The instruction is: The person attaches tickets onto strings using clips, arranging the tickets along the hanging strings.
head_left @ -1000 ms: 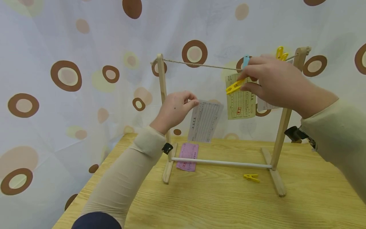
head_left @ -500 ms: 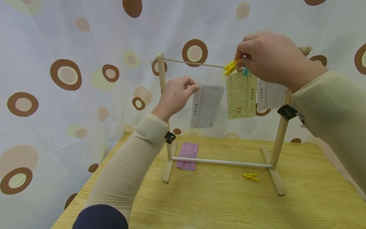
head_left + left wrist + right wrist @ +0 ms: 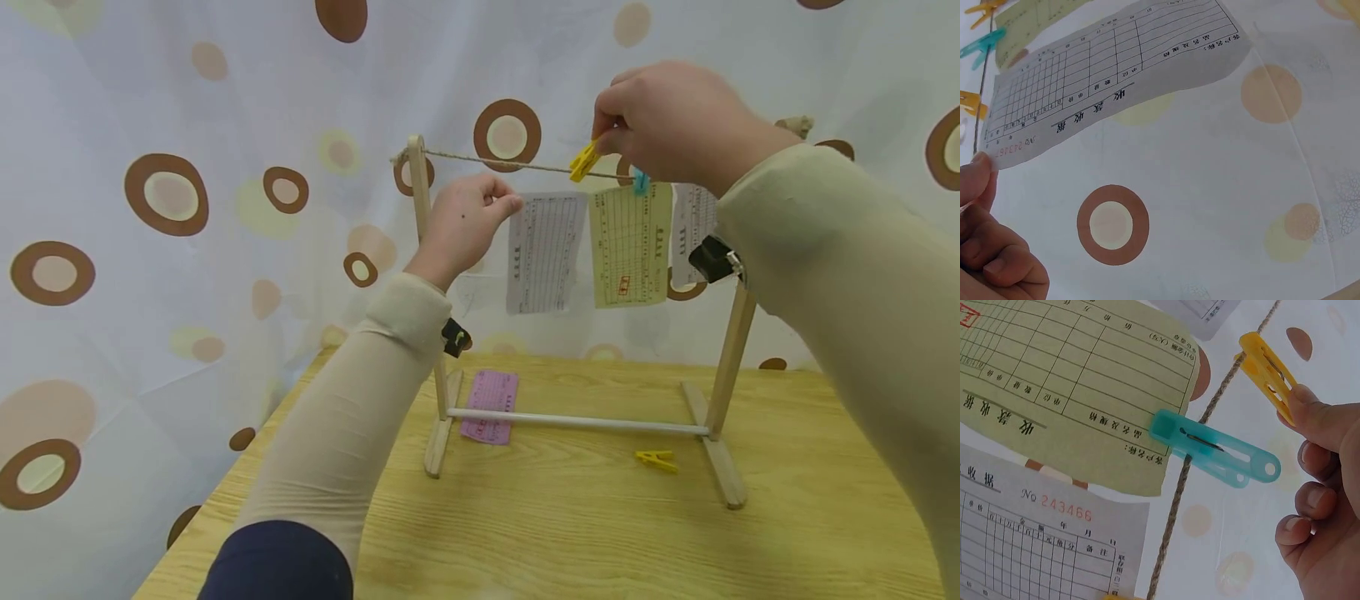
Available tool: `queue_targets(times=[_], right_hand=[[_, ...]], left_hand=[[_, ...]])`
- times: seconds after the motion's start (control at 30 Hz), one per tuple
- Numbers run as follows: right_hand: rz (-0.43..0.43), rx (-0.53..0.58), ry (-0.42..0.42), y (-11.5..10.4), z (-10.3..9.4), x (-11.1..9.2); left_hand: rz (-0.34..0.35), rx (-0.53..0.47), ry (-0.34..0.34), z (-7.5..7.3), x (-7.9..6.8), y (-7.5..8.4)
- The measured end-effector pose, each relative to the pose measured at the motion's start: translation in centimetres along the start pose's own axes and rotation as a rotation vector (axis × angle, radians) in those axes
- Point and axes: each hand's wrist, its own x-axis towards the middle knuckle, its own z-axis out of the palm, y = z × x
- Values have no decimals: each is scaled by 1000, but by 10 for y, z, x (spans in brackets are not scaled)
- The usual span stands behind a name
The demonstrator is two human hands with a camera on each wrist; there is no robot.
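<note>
My left hand (image 3: 465, 221) pinches the upper left corner of a white receipt slip (image 3: 547, 254), which hangs just below the rope (image 3: 487, 161). In the left wrist view, thumb and finger hold this receipt (image 3: 1097, 81) close to its red number. My right hand (image 3: 671, 121) pinches a yellow clothespin (image 3: 583, 162) by its handle end. In the right wrist view that clothespin (image 3: 1269, 375) has its tips at the rope, beyond a blue clothespin (image 3: 1216, 447). The blue one fastens a yellow receipt (image 3: 630, 246) to the rope.
Another white receipt (image 3: 692, 233) hangs at the right, partly behind my right arm. Wooden posts (image 3: 731, 358) and a white rod (image 3: 577, 421) form the stand. A pink receipt (image 3: 491, 408) and a yellow clothespin (image 3: 656, 461) lie on the table (image 3: 555, 525).
My left hand has raised the white receipt up to near the rope. My right hand has moved the yellow clothespin up and left, from in front of the yellow receipt to the rope.
</note>
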Motion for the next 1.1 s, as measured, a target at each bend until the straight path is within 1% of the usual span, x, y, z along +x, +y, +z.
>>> queue_targets(times=[0.07,0.23,0.3,0.47,0.53,0.67,0.83,0.93,1.1], right_hand=[[10,14,-31,0,1,4],[15,38,-67,-5,4,9],[14,34,-72,-7,5,10],[14,34,-129,-11,6,12],[4,30,-154,-11,6,13],[-31,-1,-173,-13,6,16],[-61,-31,-164,-13,6,16],[-72,-41,-138,-14,7,14],[-73,-45,-85,-16,9,11]], left_hand=[[-9,-2,1,1,3,1],[-30,-13,-1,1,8,2],[-37,-21,-9,1,9,3],[-49,-40,-42,-1,11,4],[-52,-44,-56,-2,12,4],[-55,-47,-73,-5,12,4],[-51,-55,-73,-6,11,3],[-46,-65,-72,-5,11,2],[-60,-82,-75,-5,12,1]])
